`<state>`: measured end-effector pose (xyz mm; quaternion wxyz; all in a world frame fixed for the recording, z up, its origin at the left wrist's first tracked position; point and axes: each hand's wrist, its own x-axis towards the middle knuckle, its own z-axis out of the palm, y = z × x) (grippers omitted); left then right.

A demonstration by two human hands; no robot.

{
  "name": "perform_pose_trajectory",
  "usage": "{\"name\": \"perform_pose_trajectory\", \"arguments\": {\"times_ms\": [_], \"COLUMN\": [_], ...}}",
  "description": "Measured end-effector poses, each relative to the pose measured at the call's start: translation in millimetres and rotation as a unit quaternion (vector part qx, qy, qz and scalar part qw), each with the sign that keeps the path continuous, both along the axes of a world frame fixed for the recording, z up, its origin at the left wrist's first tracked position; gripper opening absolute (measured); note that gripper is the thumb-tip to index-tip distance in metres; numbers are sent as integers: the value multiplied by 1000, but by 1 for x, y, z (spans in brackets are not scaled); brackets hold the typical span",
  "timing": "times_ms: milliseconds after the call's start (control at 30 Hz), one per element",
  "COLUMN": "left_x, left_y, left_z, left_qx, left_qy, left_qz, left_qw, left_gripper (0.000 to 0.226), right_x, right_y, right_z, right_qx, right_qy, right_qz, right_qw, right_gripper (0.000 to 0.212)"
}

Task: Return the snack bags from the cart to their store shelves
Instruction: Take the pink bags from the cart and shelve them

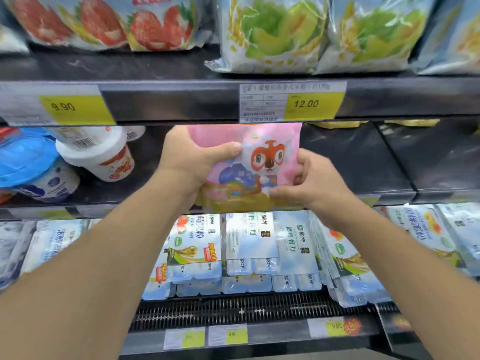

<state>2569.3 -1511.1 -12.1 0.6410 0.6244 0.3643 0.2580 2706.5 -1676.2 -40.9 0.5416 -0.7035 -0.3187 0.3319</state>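
A pink snack bag (270, 141) with a red cartoon animal on its front stands upright at the front of the middle shelf (358, 162). My left hand (192, 159) grips its left side, thumb across the front. The bag's lower right edge is pinched by my right hand (309, 180). Its top edge reaches up behind the price rail of the shelf above. The cart is not in view.
White and blue tubs (93, 157) lie on the middle shelf at left. Strawberry bags (145, 24) and melon bags (280, 32) fill the top shelf, with price tags (306, 103) below. Blue-white multipacks (249, 245) crowd the lower shelf. The dark shelf right of the bag is bare.
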Motion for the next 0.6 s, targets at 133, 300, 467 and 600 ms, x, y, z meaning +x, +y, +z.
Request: {"name": "perform_pose_trajectory", "arguments": {"times_ms": [133, 300, 467, 600], "left_x": [35, 55, 49, 50], "left_y": [-2, -2, -2, 0], "left_z": [0, -10, -28, -30], "left_qx": [-19, 1, 91, 126], "left_qy": [27, 38, 159, 206], "left_qz": [-3, -4, -18, -10], "left_qw": [999, 999, 983, 970], "left_gripper": [26, 32, 67, 73], "right_x": [30, 49, 56, 62], "right_y": [15, 25, 21, 23], "right_z": [-7, -22, -34, -32], "right_qx": [16, 13, -17, -36], "right_qy": [-164, -209, -201, -204], "right_qz": [-111, -178, -168, -151], "right_qw": [980, 962, 965, 967], "right_gripper": [47, 43, 41, 40]}}
